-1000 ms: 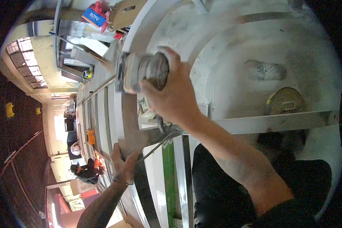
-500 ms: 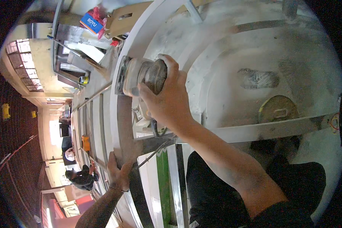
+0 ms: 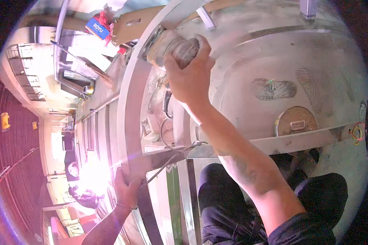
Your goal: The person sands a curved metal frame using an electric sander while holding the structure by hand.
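A dusty, round-topped power sander (image 3: 161, 45) rests against the curved metal frame (image 3: 129, 96), toward its upper part. My right hand (image 3: 192, 81) is closed over the sander's rounded grip, thumb on the near side and fingers over the far side. Lower down, my left hand (image 3: 127, 190) grips the same frame near a crossbar joint, its fingers partly hidden behind the bar. A dark cord (image 3: 164, 104) hangs from the sander and runs down over the crossbar (image 3: 163, 158) beside my left hand.
A dusty floor with a shoe print (image 3: 274, 89) lies inside the frame. A round metal lid with a handle (image 3: 296, 121) sits by the lower bar. At left, a person (image 3: 86, 197) crouches beside a bright flash. A blue box (image 3: 97, 27) and cardboard (image 3: 131, 22) lie at the top.
My right hand and the sander have moved up and to the right along the curved frame. My left hand stays in place. A glaring flash has appeared by the crouching person, tinting everything pinkish.
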### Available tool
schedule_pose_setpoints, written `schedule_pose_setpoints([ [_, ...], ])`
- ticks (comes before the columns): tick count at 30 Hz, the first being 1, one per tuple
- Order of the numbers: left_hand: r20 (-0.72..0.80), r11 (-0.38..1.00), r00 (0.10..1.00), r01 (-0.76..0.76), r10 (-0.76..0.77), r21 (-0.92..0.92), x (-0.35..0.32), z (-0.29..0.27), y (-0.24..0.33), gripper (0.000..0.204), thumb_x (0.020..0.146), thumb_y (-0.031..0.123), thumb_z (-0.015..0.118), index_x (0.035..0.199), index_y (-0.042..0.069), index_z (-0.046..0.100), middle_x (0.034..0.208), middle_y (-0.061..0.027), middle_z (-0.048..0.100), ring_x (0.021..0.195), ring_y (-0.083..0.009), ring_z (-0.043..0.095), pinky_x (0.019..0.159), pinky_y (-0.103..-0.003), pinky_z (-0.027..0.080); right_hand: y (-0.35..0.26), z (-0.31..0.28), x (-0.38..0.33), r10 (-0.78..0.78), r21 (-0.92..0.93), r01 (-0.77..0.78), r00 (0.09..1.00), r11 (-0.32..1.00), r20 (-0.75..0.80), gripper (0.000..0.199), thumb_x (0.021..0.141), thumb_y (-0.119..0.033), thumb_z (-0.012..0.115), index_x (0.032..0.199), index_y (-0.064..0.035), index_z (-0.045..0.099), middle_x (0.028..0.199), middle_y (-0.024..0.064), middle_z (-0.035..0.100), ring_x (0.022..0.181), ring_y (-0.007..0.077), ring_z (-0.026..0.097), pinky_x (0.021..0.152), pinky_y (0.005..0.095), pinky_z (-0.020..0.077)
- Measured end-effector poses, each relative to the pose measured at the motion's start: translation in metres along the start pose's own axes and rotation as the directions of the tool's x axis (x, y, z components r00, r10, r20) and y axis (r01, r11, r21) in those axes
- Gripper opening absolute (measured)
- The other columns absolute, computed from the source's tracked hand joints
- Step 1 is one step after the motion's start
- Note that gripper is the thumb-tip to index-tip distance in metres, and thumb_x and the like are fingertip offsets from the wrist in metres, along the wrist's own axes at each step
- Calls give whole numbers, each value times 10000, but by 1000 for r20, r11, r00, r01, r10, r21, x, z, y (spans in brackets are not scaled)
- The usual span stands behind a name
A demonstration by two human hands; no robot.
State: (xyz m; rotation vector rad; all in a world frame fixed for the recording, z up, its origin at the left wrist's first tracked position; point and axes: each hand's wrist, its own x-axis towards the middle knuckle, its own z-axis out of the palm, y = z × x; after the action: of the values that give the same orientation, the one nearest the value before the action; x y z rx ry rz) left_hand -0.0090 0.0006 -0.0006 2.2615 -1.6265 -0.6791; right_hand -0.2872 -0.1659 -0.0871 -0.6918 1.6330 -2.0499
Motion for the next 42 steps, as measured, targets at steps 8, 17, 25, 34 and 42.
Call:
schedule_pose_setpoints([
  [8, 47, 973, 973, -225, 228, -54, 7, -1, -10, 462, 800, 258, 758, 1111, -8, 542, 995, -97, 646, 885, -174, 615, 786, -337, 533, 4, 0, 7, -24, 9, 24, 1000, 1000, -21, 882, 910, -248, 745, 1556, -30, 185, 1276, 360, 397, 1059, 448, 588, 861, 480, 588],
  [17, 50, 971, 972, -227, 231, -72, 7, -2, -11, 447, 820, 280, 749, 1092, -10, 545, 969, -97, 644, 867, -164, 596, 791, -334, 520, -8, 3, -13, 63, 115, -71, 996, 991, 70, 890, 911, -272, 762, 1555, -25, 198, 1274, 398, 411, 1129, 498, 511, 1007, 516, 462],
  [25, 58, 966, 979, -183, 197, -182, 8, -1, -17, 443, 814, 265, 738, 1103, -10, 545, 968, -90, 647, 876, -168, 603, 787, -338, 524, -5, 2, 0, 72, 93, -72, 997, 993, -2, 877, 912, -271, 749, 1550, -10, 207, 1275, 390, 426, 1161, 485, 486, 1016, 520, 454],
  [34, 17, 994, 994, -107, 107, -2, -1, -1, 3, 449, 813, 228, 712, 1154, -30, 576, 996, -108, 659, 917, -187, 631, 821, -346, 540, -9, 0, -10, 89, 108, -95, 994, 990, 56, 845, 915, -257, 745, 1544, -13, 236, 1308, 391, 423, 1202, 489, 468, 1034, 515, 450],
  [42, 33, 972, 973, -227, 229, -67, 9, 0, -15, 468, 797, 304, 731, 1076, -21, 543, 945, -112, 630, 876, -188, 593, 783, -359, 523, 1, -3, -29, 80, 116, -92, 992, 989, 100, 845, 917, -253, 744, 1547, -11, 235, 1275, 331, 407, 1179, 446, 485, 1009, 492, 457],
])
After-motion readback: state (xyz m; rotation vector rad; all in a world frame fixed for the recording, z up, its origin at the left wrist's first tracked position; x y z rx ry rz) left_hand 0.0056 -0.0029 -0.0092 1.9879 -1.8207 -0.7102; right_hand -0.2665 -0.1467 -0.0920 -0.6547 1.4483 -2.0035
